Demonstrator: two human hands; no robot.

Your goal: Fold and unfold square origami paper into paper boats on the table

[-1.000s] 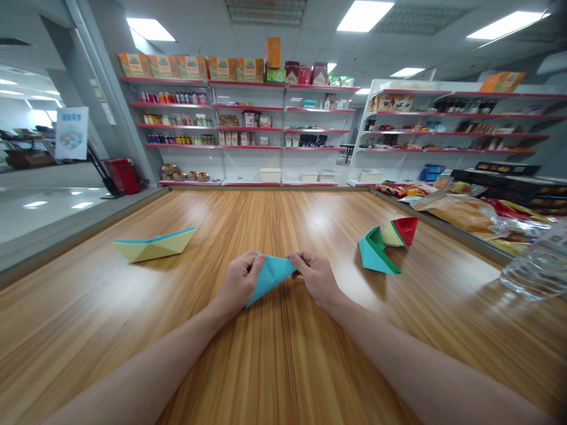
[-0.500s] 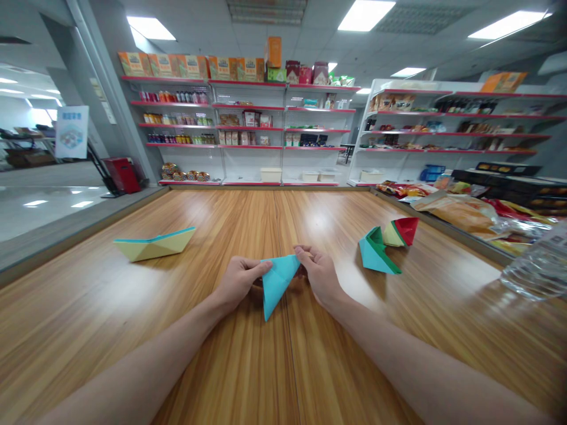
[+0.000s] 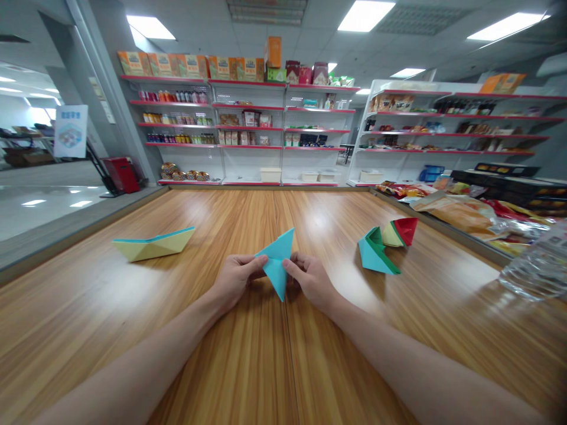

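A blue piece of folded paper (image 3: pixel 277 265) is held up between my two hands, just above the wooden table (image 3: pixel 248 366). One point of it stands up and another hangs down. My left hand (image 3: pixel 237 277) pinches its left side with the thumb on the near face. My right hand (image 3: pixel 310 277) grips the right edge, thumb in front; the fingers behind the paper are partly hidden. On the left lies a yellow paper boat (image 3: pixel 155 247) with a blue rim. To the right sit a blue and green folded paper piece (image 3: pixel 376 254) and a red, yellow and green one (image 3: pixel 401 231).
A clear plastic container (image 3: pixel 531 271) stands at the right edge. Snack packages (image 3: pixel 465 215) and black boxes (image 3: pixel 505 183) are piled beyond the table's right rim. Stocked shelves (image 3: pixel 248 107) line the back, and a sign (image 3: pixel 71 131) stands at the left.
The blue paper has been turned in my hands, so one point now rises upward. My right hand has shifted from the upper corner down to the right edge.
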